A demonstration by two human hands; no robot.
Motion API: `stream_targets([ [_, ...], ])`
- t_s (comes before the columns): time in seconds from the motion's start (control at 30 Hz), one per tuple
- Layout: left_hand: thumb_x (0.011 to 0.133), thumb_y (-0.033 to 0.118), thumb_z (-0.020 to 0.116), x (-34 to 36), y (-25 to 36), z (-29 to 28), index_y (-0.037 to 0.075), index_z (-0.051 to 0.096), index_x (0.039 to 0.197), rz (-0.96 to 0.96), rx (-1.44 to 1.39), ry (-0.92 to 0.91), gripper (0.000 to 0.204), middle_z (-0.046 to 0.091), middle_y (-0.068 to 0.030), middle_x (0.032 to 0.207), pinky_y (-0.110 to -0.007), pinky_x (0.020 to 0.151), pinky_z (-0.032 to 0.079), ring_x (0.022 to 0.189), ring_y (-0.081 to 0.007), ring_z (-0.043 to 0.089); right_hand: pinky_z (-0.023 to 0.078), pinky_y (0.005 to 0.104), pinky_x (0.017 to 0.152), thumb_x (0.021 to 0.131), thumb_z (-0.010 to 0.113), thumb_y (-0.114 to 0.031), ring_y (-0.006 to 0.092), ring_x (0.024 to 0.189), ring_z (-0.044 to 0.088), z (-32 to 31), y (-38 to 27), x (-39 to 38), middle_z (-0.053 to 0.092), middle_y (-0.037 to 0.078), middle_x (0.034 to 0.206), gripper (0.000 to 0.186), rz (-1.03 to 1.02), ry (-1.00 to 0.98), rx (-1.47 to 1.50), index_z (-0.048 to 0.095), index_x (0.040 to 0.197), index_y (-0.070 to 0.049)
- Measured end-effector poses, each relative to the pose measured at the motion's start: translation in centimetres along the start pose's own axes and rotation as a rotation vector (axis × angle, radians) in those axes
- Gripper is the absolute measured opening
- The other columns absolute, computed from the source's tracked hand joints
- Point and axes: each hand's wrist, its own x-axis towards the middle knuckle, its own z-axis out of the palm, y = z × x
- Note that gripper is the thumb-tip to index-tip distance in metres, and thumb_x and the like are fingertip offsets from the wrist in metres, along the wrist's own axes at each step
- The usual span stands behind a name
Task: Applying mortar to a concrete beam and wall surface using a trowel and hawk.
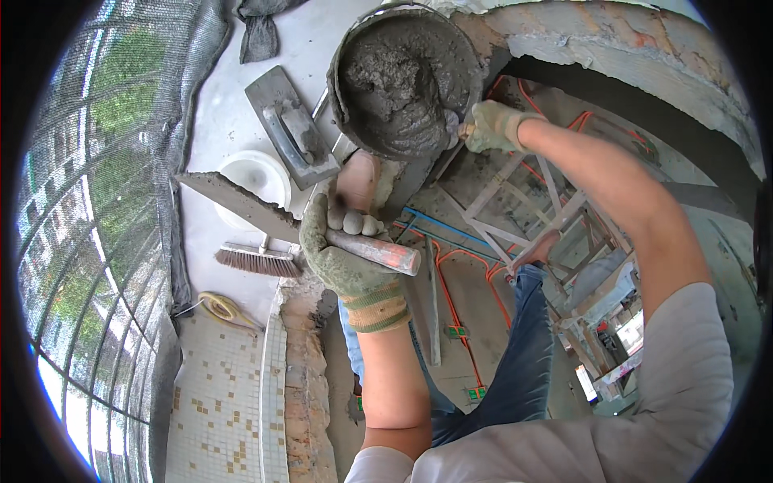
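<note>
My left hand [342, 253], in a green-and-tan work glove, is closed round the worn round handle of a trowel [241, 208]. Its blade points left, seen nearly edge-on and smeared with grey mortar. My right hand [493, 127], gloved too, reaches out to the right rim of a round bucket [334, 88]. It grips a short wooden-handled tool [465, 131] whose far end is hidden in the mortar. Wet grey mortar [394, 76], heaped in the middle, fills much of the bucket. A bare foot [358, 177] shows just beyond my left hand.
On the pale ledge at left lie a plastering float [294, 129], a white round basin-like piece [258, 181], a brush [258, 259] and a coiled yellow hose [221, 310]. Dark netting [181, 121] hangs outside. Below right are a wooden frame [515, 217] and orange conduits [443, 290] on a lower floor.
</note>
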Motion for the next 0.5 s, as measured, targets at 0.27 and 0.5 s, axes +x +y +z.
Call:
stream_targets([
  [0.27, 0.093, 0.020, 0.054, 0.0, -2.4, 0.3, 0.011, 0.047, 0.073, -0.047, 0.045, -0.029, 0.023, 0.043, 0.0035, 0.060, -0.025, 0.044, 0.044, 0.049, -0.0102, 0.044, 0.050, 0.0278, 0.054, 0.079, 0.072, -0.033, 0.0138, 0.062, 0.063, 3.8, -1.8, -0.2, 0.068, 0.004, 0.082, 0.028, 0.139, -0.003, 1.160, 0.070, 0.095, -0.011],
  [0.5, 0.091, 0.021, 0.056, 0.3, -3.8, -0.2, 0.014, 0.046, 0.070, -0.066, 0.104, 0.017, 0.024, 0.047, 0.0022, 0.058, -0.026, 0.045, 0.046, 0.048, -0.0133, 0.044, 0.049, 0.0219, 0.054, 0.091, 0.064, -0.043, 0.0064, 0.062, 0.061, 3.4, -1.1, -0.9, 0.063, -0.001, 0.079, 0.038, -0.081, -0.092, 1.750, 0.068, 0.110, -0.010],
])
